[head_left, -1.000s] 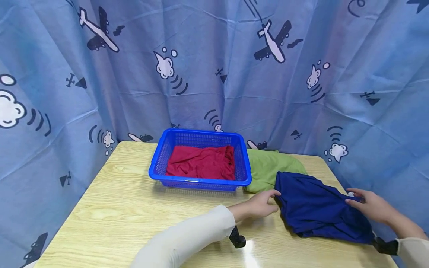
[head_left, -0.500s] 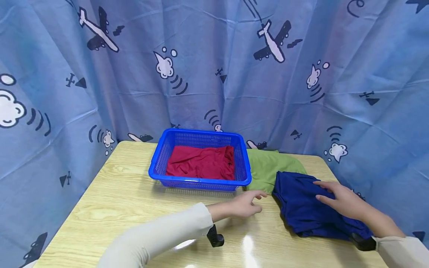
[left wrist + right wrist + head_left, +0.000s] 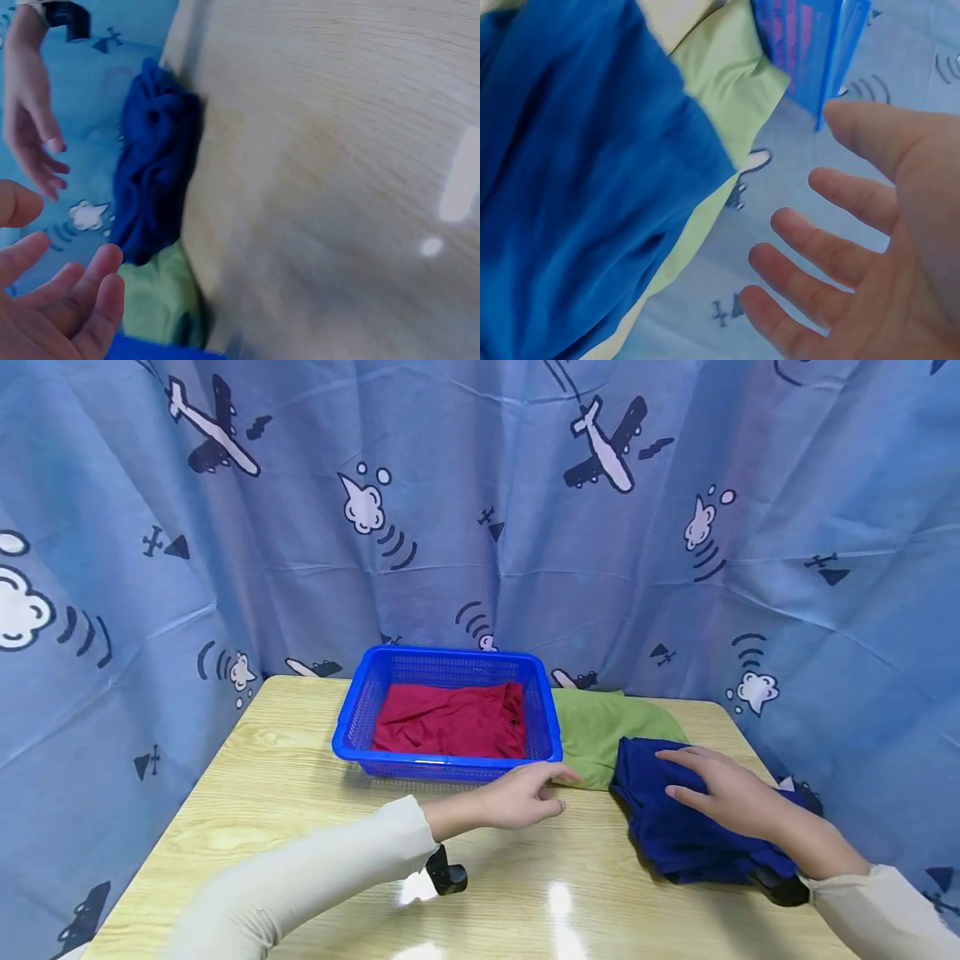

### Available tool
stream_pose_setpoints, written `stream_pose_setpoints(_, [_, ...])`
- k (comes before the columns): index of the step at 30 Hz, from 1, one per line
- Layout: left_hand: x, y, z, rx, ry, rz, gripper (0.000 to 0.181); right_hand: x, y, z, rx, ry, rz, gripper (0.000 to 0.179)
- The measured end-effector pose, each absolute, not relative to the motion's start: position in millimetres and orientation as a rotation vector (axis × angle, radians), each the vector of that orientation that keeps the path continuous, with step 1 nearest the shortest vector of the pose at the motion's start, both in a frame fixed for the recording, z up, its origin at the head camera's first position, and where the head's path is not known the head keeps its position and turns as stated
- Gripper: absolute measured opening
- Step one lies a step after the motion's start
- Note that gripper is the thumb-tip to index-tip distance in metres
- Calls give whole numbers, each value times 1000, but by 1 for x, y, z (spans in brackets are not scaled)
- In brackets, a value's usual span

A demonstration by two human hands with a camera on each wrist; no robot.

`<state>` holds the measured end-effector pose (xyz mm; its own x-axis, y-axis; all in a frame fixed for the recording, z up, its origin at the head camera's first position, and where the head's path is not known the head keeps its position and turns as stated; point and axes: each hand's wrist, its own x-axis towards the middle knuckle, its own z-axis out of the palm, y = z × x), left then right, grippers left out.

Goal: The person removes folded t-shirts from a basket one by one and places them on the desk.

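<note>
Bearings are read in the head view, with twelve o'clock toward the curtain. Left hand: forearm enters from seven o'clock in a pale sleeve, wrist nearly straight, hand pointing between two and three o'clock. Its fingers are relaxed, lightly bent and gripping nothing; the thumb stands apart. Position: at the five o'clock corner of the blue basket, clear of the navy cloth in its wrist view. Right hand: forearm enters from four o'clock, hand pointing to ten, above the navy cloth. Its fingers are extended and spread, gripping nothing; its wrist view shows a gap between hand and cloth. The navy cloth lies bunched on the tabletop at four o'clock from the basket, overlapping the green cloth at the basket's three o'clock side. Red cloth lies inside the basket.
</note>
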<state>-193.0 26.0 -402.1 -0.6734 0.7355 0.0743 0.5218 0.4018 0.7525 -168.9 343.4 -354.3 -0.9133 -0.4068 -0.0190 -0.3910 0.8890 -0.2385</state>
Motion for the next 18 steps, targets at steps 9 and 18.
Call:
stream_pose_setpoints(9, [-207,-25,-381,994,2421,1338,45,-173,305,-353,-666,2978,-456,55])
stream_pose_setpoints(18, [-225,-71,-370,814,2496,1367,45,-190,277,-353,-736,2968,-535,52])
